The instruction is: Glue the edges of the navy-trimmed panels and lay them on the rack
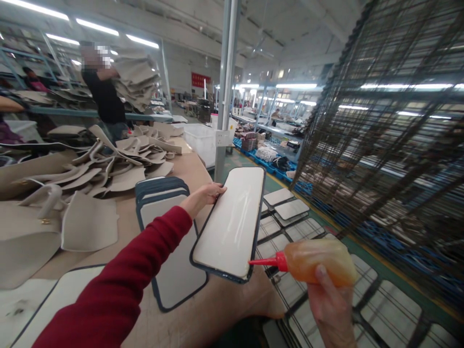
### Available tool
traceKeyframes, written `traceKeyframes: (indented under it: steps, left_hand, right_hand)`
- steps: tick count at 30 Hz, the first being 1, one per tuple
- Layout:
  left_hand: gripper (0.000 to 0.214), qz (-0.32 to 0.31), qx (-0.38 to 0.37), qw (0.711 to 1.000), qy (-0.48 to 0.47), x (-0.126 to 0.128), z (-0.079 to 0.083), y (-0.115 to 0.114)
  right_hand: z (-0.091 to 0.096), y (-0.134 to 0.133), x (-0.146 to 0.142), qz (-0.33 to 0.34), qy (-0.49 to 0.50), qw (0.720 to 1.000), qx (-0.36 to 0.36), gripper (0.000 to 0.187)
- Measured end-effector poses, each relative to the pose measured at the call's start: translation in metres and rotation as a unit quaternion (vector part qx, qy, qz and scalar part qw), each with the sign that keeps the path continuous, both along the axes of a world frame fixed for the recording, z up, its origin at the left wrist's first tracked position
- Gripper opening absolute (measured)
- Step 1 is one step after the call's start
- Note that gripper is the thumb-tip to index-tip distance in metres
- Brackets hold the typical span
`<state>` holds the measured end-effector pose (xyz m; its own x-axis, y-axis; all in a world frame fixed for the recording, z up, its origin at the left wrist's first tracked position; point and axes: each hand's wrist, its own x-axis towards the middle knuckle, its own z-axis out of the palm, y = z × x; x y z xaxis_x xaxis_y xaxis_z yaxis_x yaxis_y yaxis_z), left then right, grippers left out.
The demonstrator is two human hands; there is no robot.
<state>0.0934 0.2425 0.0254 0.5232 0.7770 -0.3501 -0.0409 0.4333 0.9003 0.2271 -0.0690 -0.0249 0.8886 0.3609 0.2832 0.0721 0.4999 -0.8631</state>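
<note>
Head view, biggest first: a dark wire rack (380, 145) fills the right side, with white panels lying on its low shelves. A brown table (188, 169) carries a heap of beige cut pieces (119, 164) and a stack of panels (163, 198). The white panel (232, 222), edged in dark blue, is held tilted above the table's edge. The left hand (208, 193), in a red sleeve, grips its long left edge with fingers together. The right hand (331, 304) wraps an orange squeeze bottle (319, 261), thumb pressed on its side, with the red nozzle (266, 262) touching the panel's near right corner. A red sign (200, 79) on the far wall is too small to read.
</note>
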Motion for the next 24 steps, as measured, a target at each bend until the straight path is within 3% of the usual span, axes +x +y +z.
traceKeyframes:
  steps: [8, 14, 18, 24]
  left_hand:
    - [0.043, 0.035, -0.006, 0.999, 0.022, -0.001, 0.000, 0.002]
    - [0.020, 0.081, 0.019, 0.996, 0.016, 0.002, -0.002, 0.001]
    - [0.014, 0.095, 0.046, 0.994, 0.011, 0.011, 0.001, -0.012]
    - [0.014, 0.003, 0.063, 0.997, -0.036, 0.021, 0.010, -0.051]
  right_hand:
    - [-0.006, -0.006, -0.005, -0.012, 0.010, 1.000, 0.005, 0.039]
    - [-0.016, -0.007, -0.023, 0.021, 0.088, 0.996, 0.006, 0.039]
    - [0.009, 0.016, -0.012, 0.015, 0.110, 0.993, 0.044, 0.035]
    - [0.055, 0.062, 0.037, -0.038, 0.018, 0.993, 0.107, 0.045]
